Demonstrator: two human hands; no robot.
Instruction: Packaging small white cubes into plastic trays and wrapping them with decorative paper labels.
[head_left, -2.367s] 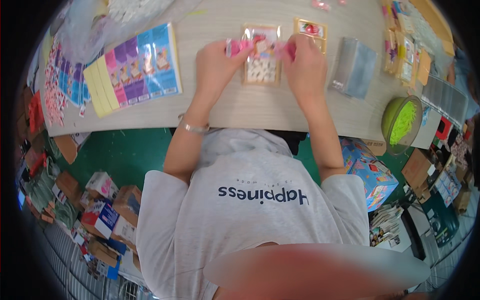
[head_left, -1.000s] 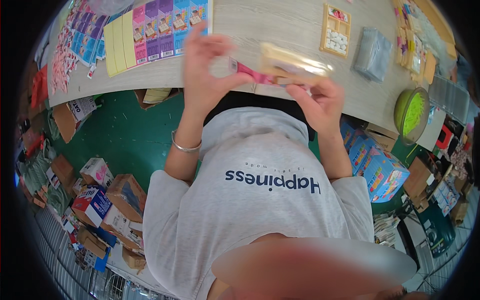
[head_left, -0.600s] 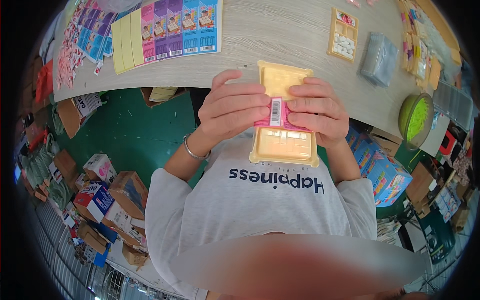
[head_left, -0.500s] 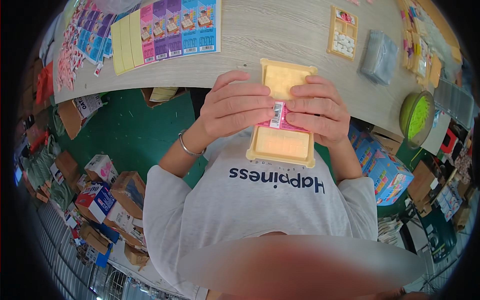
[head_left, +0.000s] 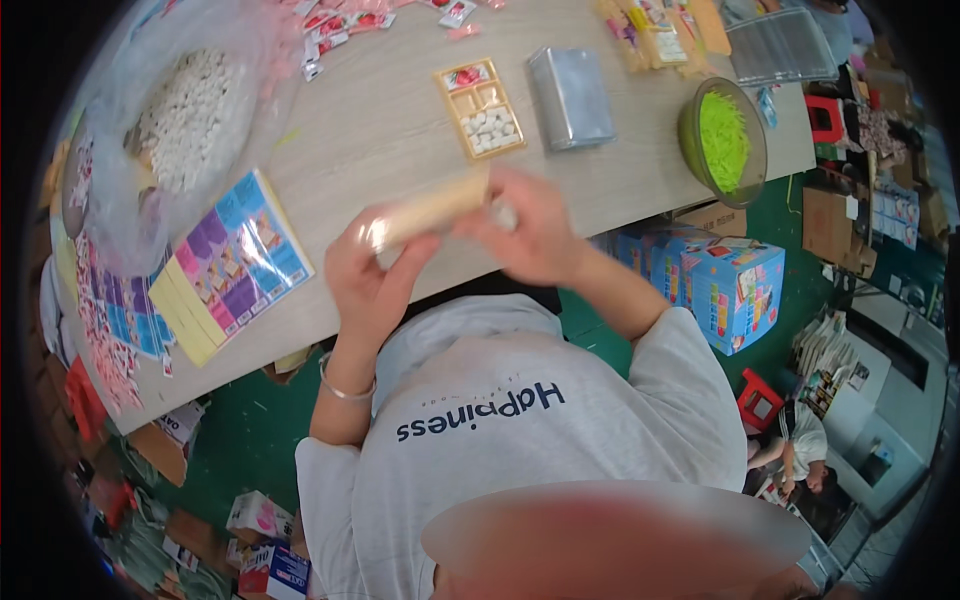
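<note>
A cream tray (head_left: 440, 207) is up in the air over the near side of the table (head_left: 360, 150), tilted on edge and blurred. The left hand (head_left: 370, 270) has its left end, thumb bent below and fingers wrapped round the far side, partly hidden. The right hand (head_left: 532, 225) pinches the other end between curled fingers and thumb; a pale bit shows there, too blurred to name. What is inside this tray, and whether its outside is finished, cannot be told at this angle. Beyond it, a second tray (head_left: 485, 97) lies flat, and looks about half done: a red packet (head_left: 466, 77) sits in its top section and white pieces (head_left: 490, 130) in the lowest, while the middle sections look bare. Plenty of loose supplies remain: a bag of white pieces, scattered red packets, a label sheet (head_left: 238, 262) and, on the right, a bowl (head_left: 691, 135) of green shreds (head_left: 725, 142).
</note>
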